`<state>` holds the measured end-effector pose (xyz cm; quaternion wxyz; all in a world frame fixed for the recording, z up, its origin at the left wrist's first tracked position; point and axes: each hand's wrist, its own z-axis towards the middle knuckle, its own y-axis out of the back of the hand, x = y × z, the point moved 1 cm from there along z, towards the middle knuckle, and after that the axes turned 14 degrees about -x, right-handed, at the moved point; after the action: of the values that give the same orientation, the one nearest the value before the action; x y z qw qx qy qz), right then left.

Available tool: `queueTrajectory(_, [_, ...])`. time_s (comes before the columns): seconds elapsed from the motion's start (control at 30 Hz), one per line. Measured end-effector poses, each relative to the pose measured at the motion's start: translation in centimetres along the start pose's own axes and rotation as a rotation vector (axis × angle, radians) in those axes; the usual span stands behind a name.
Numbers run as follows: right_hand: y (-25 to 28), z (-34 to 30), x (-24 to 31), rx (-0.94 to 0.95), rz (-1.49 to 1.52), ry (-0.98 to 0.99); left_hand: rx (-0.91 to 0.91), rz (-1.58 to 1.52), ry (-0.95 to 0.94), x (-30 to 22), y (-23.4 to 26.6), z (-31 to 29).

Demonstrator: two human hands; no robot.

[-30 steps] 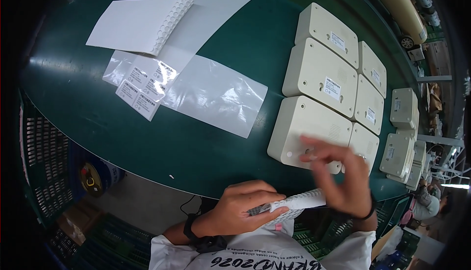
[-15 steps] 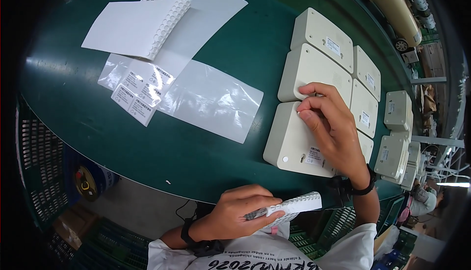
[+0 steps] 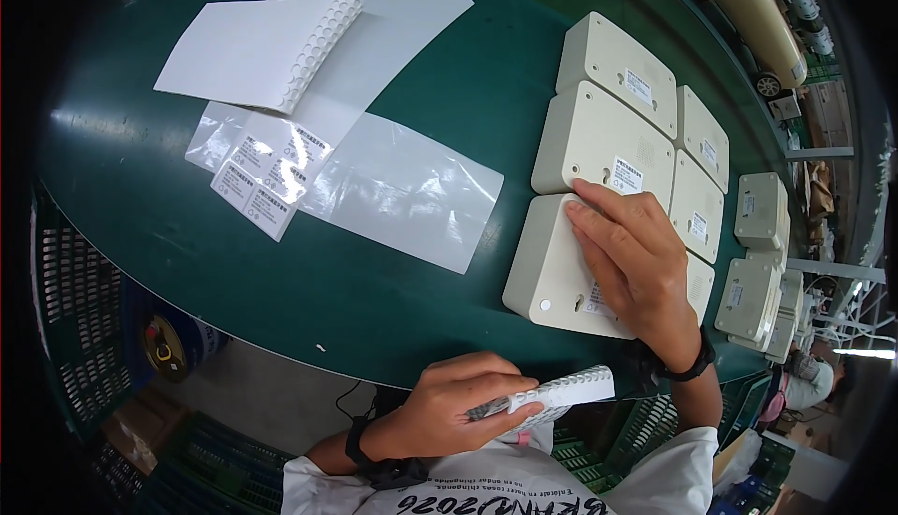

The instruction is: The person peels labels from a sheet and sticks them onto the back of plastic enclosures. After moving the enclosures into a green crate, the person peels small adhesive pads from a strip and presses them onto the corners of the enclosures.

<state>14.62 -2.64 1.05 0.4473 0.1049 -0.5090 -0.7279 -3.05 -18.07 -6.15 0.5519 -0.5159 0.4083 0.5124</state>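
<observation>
My left hand, low in the middle, is closed around a folded sheet of round white stickers. My right hand reaches over the nearest cream plastic box, its fingers stretched out. One fingertip presses the box's upper left corner, hiding whatever lies under it. A white round dot covers the lower left corner of the same box, and a printed label on it is partly hidden by my hand. Just beyond, another cream box shows bare corner holes, and a fingertip touches its near edge.
More cream boxes stand in rows to the right, with stacks farther off. On the green table lie a white sticker sheet, glossy backing sheets and printed labels. Green crates line the lower left.
My right hand has lowered onto the near box's corner, and its fingers have straightened from a pinch. The label on the box behind is now uncovered. My left hand stays put.
</observation>
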Motion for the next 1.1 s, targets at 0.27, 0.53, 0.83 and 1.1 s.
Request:
queueTrajectory(0.27, [0.3,0.0,-0.2,0.02,0.068,-0.085,0.0,0.014,-0.014,-0.1,-0.1,0.1])
queueTrajectory(0.53, [-0.1,-0.4,-1.1,-0.055,0.132,-0.081,-0.01,0.039,-0.011,-0.4,0.0,0.0])
queueTrajectory(0.83, [0.3,-0.7,-0.2,-0.003,-0.087,0.081,-0.084,-0.051,0.163,-0.2,0.2,0.1])
queueTrajectory(1.1, [2.7,-4.1,6.4,0.088,0.408,-0.14,-0.091,-0.044,0.113,0.1,0.4,-0.2])
